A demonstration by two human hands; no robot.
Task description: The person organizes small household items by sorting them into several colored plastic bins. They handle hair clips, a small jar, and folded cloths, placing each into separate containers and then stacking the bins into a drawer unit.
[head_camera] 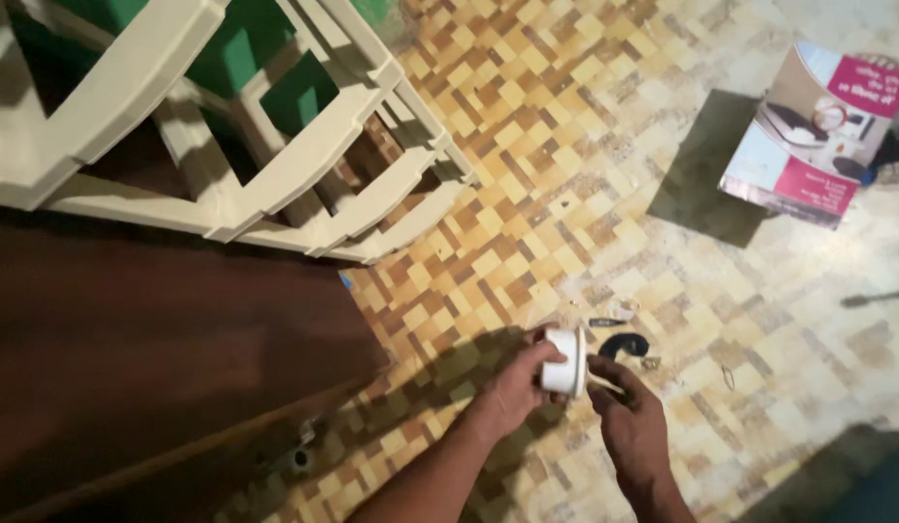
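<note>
My left hand (515,387) grips a round white plastic fitting (564,361) from its left side, held just above the patterned floor. My right hand (629,416) is against the fitting's right side, fingers pinched on a thin pale piece (604,384) pointing at it. Just beyond the fitting, on the floor, lie a small black curved part (625,345), a dark short strip (604,322) and a few tiny metal bits (651,363).
A cream plastic shelf rack (275,184) lies tilted at the upper left. A dark brown wooden panel (159,349) fills the lower left. A printed cardboard box (813,131) sits at the upper right on the yellow-brown checkered floor (566,155).
</note>
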